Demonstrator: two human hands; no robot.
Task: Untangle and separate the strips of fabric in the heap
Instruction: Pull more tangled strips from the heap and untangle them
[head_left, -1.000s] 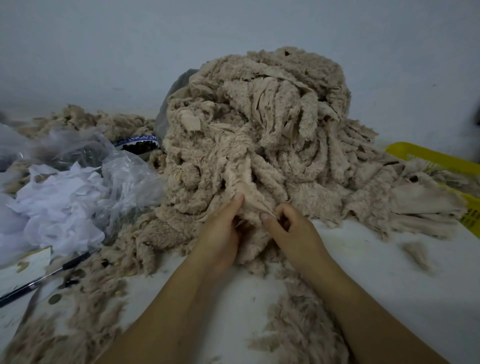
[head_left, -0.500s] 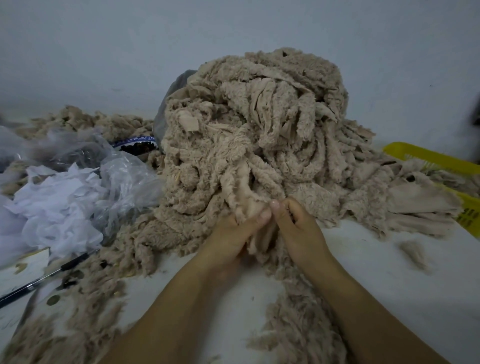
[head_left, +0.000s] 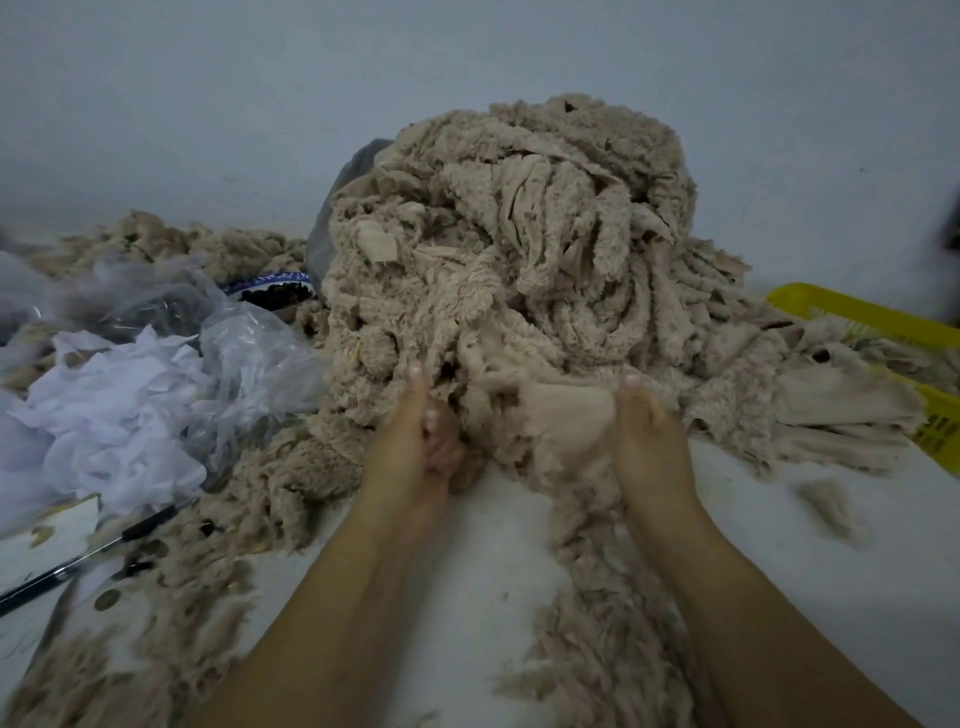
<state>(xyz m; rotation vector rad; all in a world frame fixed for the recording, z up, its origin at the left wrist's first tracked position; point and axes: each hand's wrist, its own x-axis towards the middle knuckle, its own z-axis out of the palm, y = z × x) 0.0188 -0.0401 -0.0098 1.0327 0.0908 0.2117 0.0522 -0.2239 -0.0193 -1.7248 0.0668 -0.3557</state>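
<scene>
Apart, left hand (head_left: 413, 447) and right hand (head_left: 649, 441) grip strip (head_left: 566, 415).

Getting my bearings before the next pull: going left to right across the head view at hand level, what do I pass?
White crumpled paper, clear plastic bag, left hand, fabric strip held between the hands, right hand, yellow basket.

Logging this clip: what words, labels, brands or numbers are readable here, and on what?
Blue-and-white band on the round container: pale marks, perhaps print, too blurred to read.
Yellow basket, black pen, fabric heap: no readable text.
</scene>
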